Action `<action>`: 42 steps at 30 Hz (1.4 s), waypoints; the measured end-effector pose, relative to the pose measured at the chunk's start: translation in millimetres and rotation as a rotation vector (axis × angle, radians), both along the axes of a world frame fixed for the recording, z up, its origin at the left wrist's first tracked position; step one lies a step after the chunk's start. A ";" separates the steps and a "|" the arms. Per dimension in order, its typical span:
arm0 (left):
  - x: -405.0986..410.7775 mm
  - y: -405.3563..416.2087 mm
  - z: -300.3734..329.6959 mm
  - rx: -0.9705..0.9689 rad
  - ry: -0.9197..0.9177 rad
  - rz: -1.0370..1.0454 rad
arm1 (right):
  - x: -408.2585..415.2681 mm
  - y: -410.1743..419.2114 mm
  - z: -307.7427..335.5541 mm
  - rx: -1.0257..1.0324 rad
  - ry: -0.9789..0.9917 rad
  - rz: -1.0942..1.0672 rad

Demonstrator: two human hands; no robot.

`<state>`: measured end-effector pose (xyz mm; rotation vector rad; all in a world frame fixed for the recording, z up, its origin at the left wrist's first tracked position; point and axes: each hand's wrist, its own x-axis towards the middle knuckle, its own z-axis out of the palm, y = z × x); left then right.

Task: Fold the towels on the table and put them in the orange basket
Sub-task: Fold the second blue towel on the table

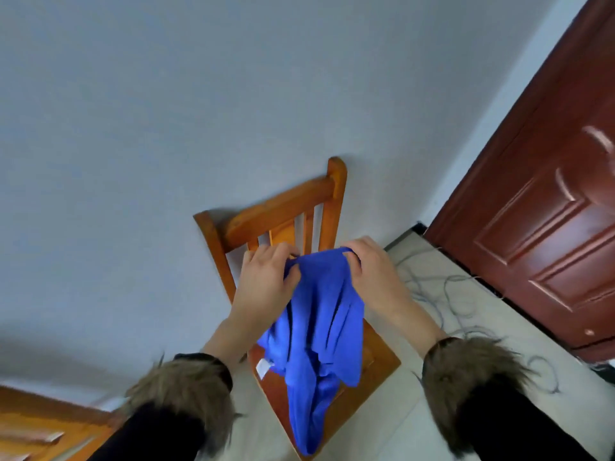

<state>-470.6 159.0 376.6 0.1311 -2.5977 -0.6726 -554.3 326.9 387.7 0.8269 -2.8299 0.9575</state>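
Note:
A blue towel [319,331] hangs crumpled in the air in front of me, above a wooden chair. My left hand [266,281] pinches its top edge at the left corner. My right hand [369,271] grips the same edge at the right corner. The two hands are close together, so the cloth sags in loose folds between and below them. A small white label [264,367] shows at the towel's lower left. Neither the orange basket nor the tabletop with other towels is in view.
A wooden chair [283,207] stands against the grey wall directly under the towel. A dark red door [549,211] is at the right. Loose grey cables [459,294] lie on the pale floor. A strip of orange wood [40,430] shows at the bottom left.

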 end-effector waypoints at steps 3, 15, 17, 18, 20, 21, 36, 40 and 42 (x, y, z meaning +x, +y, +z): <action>-4.0 -7.0 55.2 -0.073 0.106 0.008 | -5.7 -7.3 55.0 -0.080 0.116 -0.020; 73.6 -14.1 189.6 -0.005 0.403 0.204 | 13.1 -29.1 144.7 -0.342 0.220 0.021; 101.4 -17.0 198.9 0.038 0.436 0.315 | 23.3 -38.2 155.3 -0.328 0.244 0.100; 116.5 -18.3 203.7 0.057 0.453 0.372 | 29.8 -44.1 161.0 -0.322 0.251 0.140; 149.7 -20.3 212.8 0.090 0.471 0.488 | 45.7 -58.0 170.7 -0.332 0.260 0.212; 168.4 -21.3 216.7 0.100 0.473 0.546 | 56.0 -66.3 174.4 -0.335 0.262 0.245; 536.8 1.5 236.4 0.035 0.325 1.312 | 366.7 -208.7 193.5 -0.428 0.032 0.944; 649.2 27.3 231.7 0.057 0.302 1.455 | 489.0 -227.4 199.6 -0.455 0.016 1.100; 705.2 38.5 230.0 0.030 0.283 1.543 | 553.5 -234.0 200.7 -0.470 -0.004 1.170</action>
